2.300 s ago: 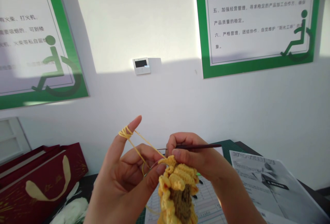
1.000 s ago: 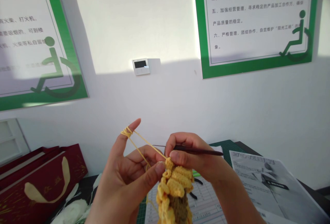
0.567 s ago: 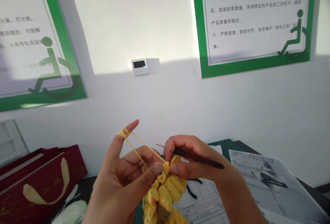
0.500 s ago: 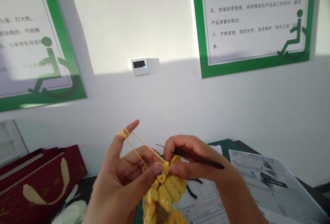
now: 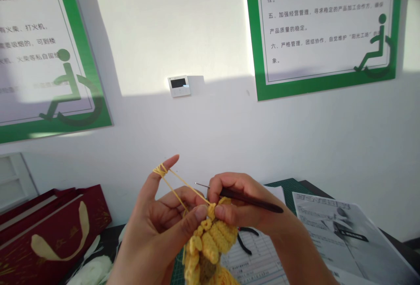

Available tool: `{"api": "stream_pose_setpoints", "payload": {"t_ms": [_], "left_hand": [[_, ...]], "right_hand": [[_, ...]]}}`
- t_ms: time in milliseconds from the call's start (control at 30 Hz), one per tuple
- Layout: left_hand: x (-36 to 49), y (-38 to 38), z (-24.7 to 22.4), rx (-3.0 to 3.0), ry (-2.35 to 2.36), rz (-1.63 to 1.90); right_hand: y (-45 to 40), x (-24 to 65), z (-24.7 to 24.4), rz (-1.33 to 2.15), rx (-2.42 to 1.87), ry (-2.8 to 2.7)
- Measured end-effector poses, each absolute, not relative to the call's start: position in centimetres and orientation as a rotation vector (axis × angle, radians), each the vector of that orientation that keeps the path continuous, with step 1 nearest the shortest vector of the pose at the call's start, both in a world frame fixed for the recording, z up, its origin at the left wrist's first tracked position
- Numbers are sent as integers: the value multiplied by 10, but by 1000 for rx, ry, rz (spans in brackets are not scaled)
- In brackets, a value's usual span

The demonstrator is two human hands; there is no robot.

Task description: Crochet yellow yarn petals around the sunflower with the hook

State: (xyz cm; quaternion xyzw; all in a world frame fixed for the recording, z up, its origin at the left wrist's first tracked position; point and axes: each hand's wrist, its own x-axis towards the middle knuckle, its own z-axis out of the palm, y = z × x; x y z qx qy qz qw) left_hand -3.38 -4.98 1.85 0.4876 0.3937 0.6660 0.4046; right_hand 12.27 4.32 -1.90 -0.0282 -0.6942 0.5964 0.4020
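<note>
My left hand pinches the upper edge of a yellow crocheted piece between thumb and fingers. Its raised index finger has yellow yarn wound several times around it, and a strand runs taut from there down to the work. A crochet hook with a dark handle lies across my right hand, its thin metal tip pointing left, clear of the stitches. My right thumb and fingertips also press on the top of the crochet piece, close to my left thumb. The piece hangs below both hands in thick ribbed petals.
Printed sheets and a green cutting mat lie on the dark table. Black-handled pliers or scissors rest on paper behind the crochet. At left stand a dark red gift bag and something white. A wall rises behind.
Both hands keep almost the same pose on the crochet piece. The hook's handle end has dipped slightly less and shifted a little left. The view has moved slightly.
</note>
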Motion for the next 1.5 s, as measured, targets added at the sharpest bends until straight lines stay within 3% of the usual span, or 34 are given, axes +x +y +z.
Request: {"api": "stream_pose_setpoints", "payload": {"t_ms": [767, 1033, 1300, 1500], "left_hand": [[-37, -46, 17, 1237, 954, 1674], [-33, -44, 16, 1210, 978, 1820], [-32, -43, 15, 1186, 981, 1891], [-35, -42, 14, 1151, 951, 1900]], "right_hand": [[35, 127, -12, 1410, -150, -1779], [34, 126, -15, 781, -95, -1534], [34, 114, -20, 1224, 65, -1244], [33, 103, -22, 1219, 87, -1229]]}}
